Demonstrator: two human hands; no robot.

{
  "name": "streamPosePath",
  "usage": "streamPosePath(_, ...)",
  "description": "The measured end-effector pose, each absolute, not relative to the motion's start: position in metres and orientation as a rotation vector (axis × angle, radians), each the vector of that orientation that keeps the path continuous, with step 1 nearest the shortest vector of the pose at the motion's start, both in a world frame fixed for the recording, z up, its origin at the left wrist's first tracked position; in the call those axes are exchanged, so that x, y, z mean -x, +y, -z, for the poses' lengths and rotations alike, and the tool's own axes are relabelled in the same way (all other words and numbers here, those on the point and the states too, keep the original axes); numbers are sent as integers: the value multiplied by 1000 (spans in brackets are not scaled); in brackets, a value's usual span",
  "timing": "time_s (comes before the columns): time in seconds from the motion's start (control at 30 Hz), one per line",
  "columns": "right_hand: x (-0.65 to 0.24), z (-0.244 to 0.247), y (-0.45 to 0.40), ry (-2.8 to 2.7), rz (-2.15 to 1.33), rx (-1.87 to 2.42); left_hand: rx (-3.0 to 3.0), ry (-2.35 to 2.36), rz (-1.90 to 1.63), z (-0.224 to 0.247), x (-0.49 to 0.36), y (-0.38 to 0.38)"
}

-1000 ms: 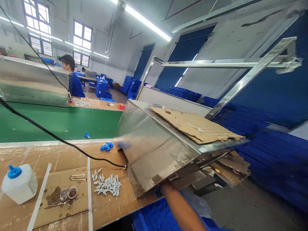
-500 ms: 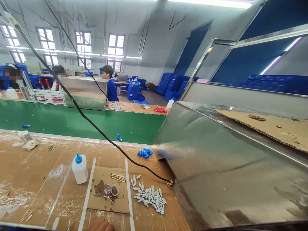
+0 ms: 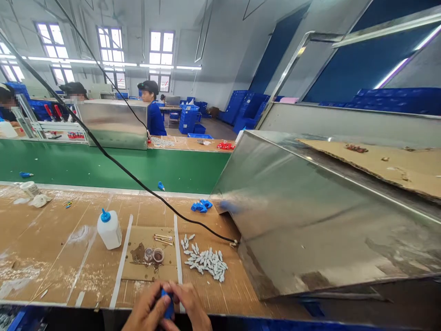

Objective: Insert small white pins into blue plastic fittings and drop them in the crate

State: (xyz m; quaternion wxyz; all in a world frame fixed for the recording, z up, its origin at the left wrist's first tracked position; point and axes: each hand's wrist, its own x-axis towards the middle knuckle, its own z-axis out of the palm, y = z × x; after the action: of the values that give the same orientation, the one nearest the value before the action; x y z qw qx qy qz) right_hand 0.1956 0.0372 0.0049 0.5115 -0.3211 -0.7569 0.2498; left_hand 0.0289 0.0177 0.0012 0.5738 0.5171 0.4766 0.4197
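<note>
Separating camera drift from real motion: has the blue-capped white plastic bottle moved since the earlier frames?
No. The view shifted, but the bottle stands just left of the white strip, same as before.

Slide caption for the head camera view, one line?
Left hand and right hand hold a small blue plastic part above a cardboard-topped workbench.

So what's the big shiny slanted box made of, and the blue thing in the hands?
The slanted box looks like stainless steel sheet: mirror-bright, with smudges and reflections. The blue piece between the left hand and right hand looks like smooth moulded plastic, though fingers hide most of it.
</note>
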Motion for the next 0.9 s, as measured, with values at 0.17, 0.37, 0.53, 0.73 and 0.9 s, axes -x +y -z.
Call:
streamPosePath(0.17,-169,-18,42,-1782,-689,811,-873,1140,-1084,-29,-11,9)
streamPosePath(0.37,-183,-7,38,-1722,-864,976,-756,1049,-1149,-18,-7,2)
streamPosePath(0.53,-228,19,62,-1649,-494,1320,-866,1133,-1098,-8,-2,-2)
streamPosePath(0.73,-270,32,128,-1803,-334,1492,-1189,1265,-1052,-13,-4,-6)
streamPosePath(0.9,-260,32,182,-1974,-499,1355,-1173,1388,-1115,-13,1,-6)
